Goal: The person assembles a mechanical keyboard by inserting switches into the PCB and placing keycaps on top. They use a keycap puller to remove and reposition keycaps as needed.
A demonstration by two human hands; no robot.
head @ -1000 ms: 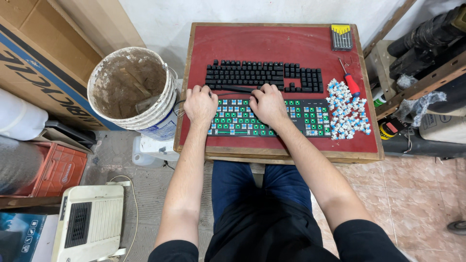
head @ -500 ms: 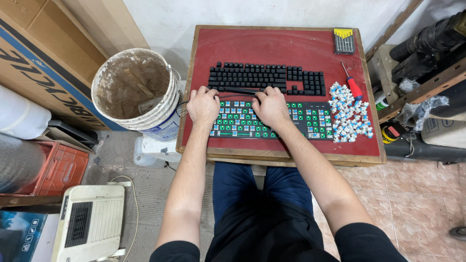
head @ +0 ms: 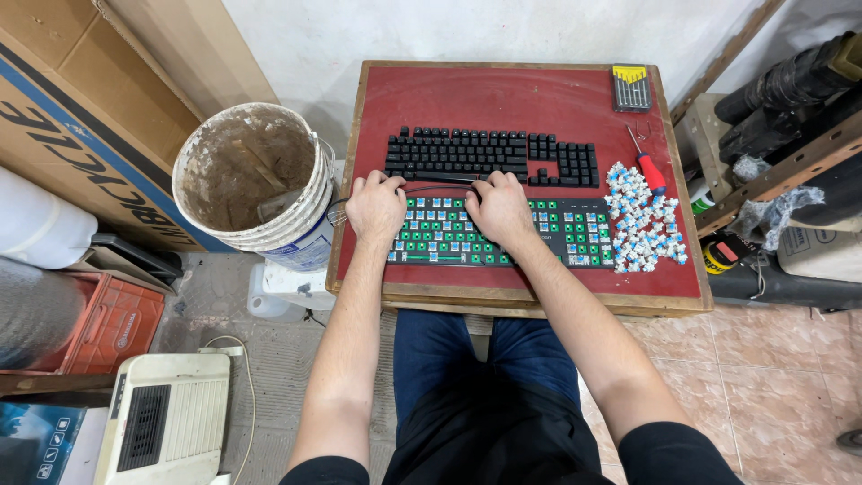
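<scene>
Blue-white switch pile [head: 644, 218] beside screwdriver [head: 648, 163]

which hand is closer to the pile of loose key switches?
Right. The right hand rests on the stripped keyboard near its middle, with part of the board between it and the pile of loose key switches. The left hand sits at the board's far left end.
</scene>
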